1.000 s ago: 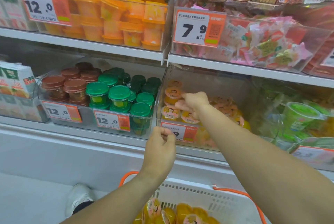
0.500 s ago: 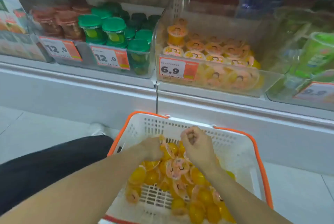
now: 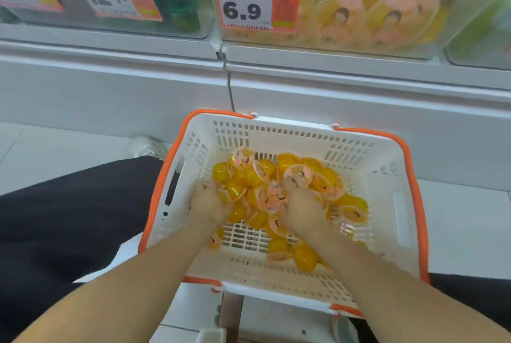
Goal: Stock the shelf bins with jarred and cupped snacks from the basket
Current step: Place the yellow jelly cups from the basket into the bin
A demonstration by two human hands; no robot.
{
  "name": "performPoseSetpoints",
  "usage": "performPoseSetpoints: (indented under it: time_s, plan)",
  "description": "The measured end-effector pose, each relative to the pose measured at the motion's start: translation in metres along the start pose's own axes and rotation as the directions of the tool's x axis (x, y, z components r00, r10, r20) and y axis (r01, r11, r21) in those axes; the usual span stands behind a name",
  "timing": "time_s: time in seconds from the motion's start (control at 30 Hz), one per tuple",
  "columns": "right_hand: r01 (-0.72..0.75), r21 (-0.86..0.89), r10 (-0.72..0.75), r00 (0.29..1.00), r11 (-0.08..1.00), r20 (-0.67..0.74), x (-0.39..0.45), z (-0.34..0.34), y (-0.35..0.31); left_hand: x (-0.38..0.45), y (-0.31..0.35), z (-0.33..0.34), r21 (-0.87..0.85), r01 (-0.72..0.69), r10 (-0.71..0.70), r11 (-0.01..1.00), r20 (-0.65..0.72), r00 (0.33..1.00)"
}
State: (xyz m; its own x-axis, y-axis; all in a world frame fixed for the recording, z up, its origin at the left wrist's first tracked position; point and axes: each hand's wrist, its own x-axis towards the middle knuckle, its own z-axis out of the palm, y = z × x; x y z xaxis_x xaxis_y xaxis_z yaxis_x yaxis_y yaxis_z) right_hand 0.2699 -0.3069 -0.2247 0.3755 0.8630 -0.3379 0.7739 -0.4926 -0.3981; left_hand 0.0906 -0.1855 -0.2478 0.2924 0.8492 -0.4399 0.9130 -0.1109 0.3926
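Both hands were down in the white basket [image 3: 367, 176] below the shelf bin [image 3: 359, 46], left hand [image 3: 210, 204] and right hand [image 3: 301, 207] each curled around yellow jelly cups [image 3: 304, 255] from the heap.

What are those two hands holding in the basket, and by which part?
Both the left hand and right hand are curled around yellow jelly cups in the white basket; which part they grip cannot be told.

cups [image 3: 279, 176] in basket [image 3: 387, 176], bin [image 3: 456, 10] behind
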Motion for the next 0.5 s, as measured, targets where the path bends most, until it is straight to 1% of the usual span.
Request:
performPoseSetpoints:
  time_s: [0.03, 0.07, 0.1, 0.13, 0.17, 0.2, 0.23, 0.27, 0.33, 0.37, 0.4, 0.47, 0.5]
  plan:
    - [0.047, -0.03, -0.048, 0.998, 0.998, -0.044, 0.004, -0.001, -0.003, -0.001, 0.005, -0.009, -0.136, 0.06, -0.048, 0.989, 0.088, 0.995]
    - [0.089, -0.083, -0.094, 0.994, 0.993, -0.053, 0.009, -0.002, -0.005, -0.003, 0.009, -0.017, -0.291, 0.148, -0.085, 0.945, 0.219, 0.972]
    - [0.115, -0.151, -0.12, 0.992, 0.982, -0.026, 0.014, -0.003, -0.007, -0.006, 0.013, -0.025, -0.436, 0.261, -0.093, 0.862, 0.37, 0.925]
    - [0.117, -0.221, -0.115, 0.993, 0.968, 0.023, 0.018, -0.005, -0.009, -0.009, 0.016, -0.031, -0.53, 0.371, -0.069, 0.762, 0.504, 0.861]
    - [0.114, -0.274, -0.099, 0.993, 0.955, 0.068, 0.02, -0.007, -0.012, -0.015, 0.018, -0.04, -0.593, 0.452, -0.018, 0.666, 0.593, 0.805]
    - [0.123, -0.311, -0.101, 0.991, 0.942, 0.086, 0.021, -0.007, -0.014, -0.019, 0.019, -0.046, -0.637, 0.51, 0.033, 0.578, 0.642, 0.766]
    - [0.147, -0.343, -0.126, 0.989, 0.928, 0.083, 0.022, -0.006, -0.016, -0.023, 0.019, -0.052, -0.661, 0.546, 0.069, 0.515, 0.667, 0.742]
    - [0.175, -0.365, -0.155, 0.984, 0.914, 0.086, 0.021, -0.003, -0.017, -0.024, 0.017, -0.054, -0.667, 0.571, 0.091, 0.478, 0.685, 0.723]
    - [0.218, -0.37, -0.188, 0.975, 0.903, 0.114, 0.013, -0.001, -0.022, -0.028, 0.017, -0.063, -0.646, 0.607, 0.116, 0.463, 0.723, 0.681]
    - [0.196, -0.332, -0.161, 0.978, 0.923, 0.13, 0.011, -0.001, -0.025, -0.028, 0.017, -0.069, -0.625, 0.618, 0.122, 0.477, 0.743, 0.658]
    - [0.133, -0.261, -0.103, 0.987, 0.956, 0.123, 0.01, -0.005, -0.028, -0.026, 0.018, -0.076, -0.597, 0.623, 0.111, 0.506, 0.761, 0.639]
    - [-0.046, -0.072, 0.053, 0.993, 0.996, 0.109, 0.013, -0.025, -0.034, -0.022, 0.024, -0.096, -0.506, 0.572, 0.088, 0.645, 0.793, 0.602]
    - [-0.115, 0.053, 0.109, 0.989, 0.992, 0.101, 0.017, -0.038, -0.035, -0.02, 0.029, -0.109, -0.443, 0.511, 0.079, 0.736, 0.807, 0.586]
